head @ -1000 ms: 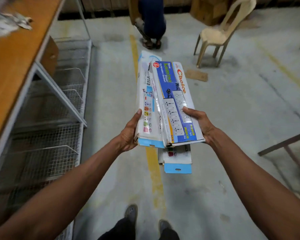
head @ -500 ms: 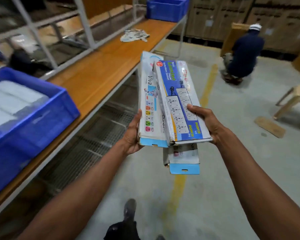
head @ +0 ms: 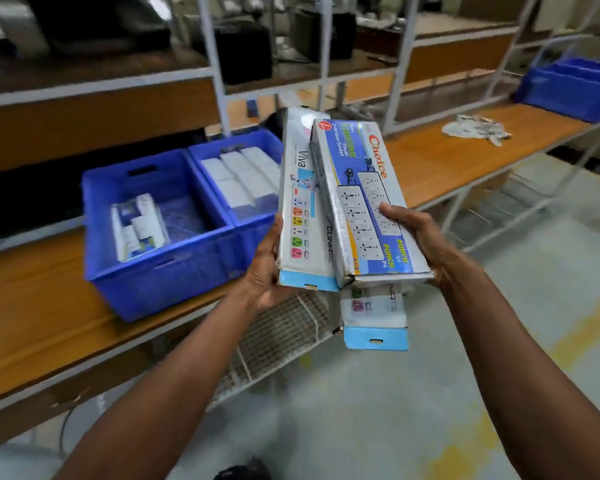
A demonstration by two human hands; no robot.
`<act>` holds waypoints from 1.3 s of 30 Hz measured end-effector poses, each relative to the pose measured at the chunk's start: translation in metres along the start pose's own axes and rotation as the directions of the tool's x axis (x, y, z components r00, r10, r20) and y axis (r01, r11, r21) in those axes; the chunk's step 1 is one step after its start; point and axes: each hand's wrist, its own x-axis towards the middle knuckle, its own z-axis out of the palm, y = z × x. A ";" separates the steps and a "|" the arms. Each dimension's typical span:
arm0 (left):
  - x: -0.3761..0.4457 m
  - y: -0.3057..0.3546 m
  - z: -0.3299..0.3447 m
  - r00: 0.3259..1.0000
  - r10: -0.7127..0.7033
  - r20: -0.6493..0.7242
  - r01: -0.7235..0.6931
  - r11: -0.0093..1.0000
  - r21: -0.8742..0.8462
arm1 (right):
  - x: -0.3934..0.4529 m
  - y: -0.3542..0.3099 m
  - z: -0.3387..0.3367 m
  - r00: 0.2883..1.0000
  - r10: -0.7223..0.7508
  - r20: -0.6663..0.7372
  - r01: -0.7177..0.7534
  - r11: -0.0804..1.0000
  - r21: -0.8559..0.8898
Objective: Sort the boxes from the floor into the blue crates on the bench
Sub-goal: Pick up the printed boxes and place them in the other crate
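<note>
My left hand (head: 264, 268) grips the Viva box (head: 300, 209) by its near left corner; my right hand (head: 418, 237) clasps the Choice box (head: 361, 188) lying across it, with a third box (head: 374, 320) hanging out loose beneath; I judge that one likeliest to slip to the floor, since I cannot tell what pins it. All three are off the surface (head: 42, 306), just right of two blue crates (head: 153, 237) near its front edge; the right-hand crate (head: 250, 220) looks nearly full, the shelf posts (head: 215, 64) stand behind, a rag (head: 475, 129) lies well apart.
</note>
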 end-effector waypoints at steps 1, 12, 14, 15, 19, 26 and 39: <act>-0.005 0.015 -0.014 0.999 0.016 -0.029 -0.016 1.000 0.004 | 0.015 -0.003 0.018 0.999 -0.001 0.040 0.001 1.000 -0.009; -0.048 0.147 -0.135 0.951 0.245 -0.191 -0.246 0.969 0.017 | 0.145 -0.021 0.188 0.945 0.053 0.322 -0.046 0.999 -0.028; -0.055 0.162 -0.150 0.938 0.274 -0.210 -0.279 0.960 0.006 | 0.158 -0.021 0.210 0.932 0.078 0.354 -0.080 0.997 -0.008; -0.057 0.167 -0.156 0.933 0.287 -0.218 -0.295 0.956 0.000 | 0.165 -0.022 0.220 0.925 0.089 0.369 -0.090 0.996 -0.014; -0.062 0.185 -0.178 0.911 0.341 -0.233 -0.355 0.935 -0.019 | 0.195 -0.024 0.251 0.901 0.101 0.422 -0.087 0.995 -0.053; -0.051 0.204 -0.198 0.887 0.356 -0.295 -0.385 0.922 -0.045 | 0.248 -0.030 0.274 0.852 0.157 0.500 -0.121 0.987 -0.103; 0.028 0.233 -0.197 0.772 0.387 -0.505 -0.422 0.905 0.049 | 0.351 -0.062 0.256 0.793 0.249 0.557 -0.203 0.969 -0.144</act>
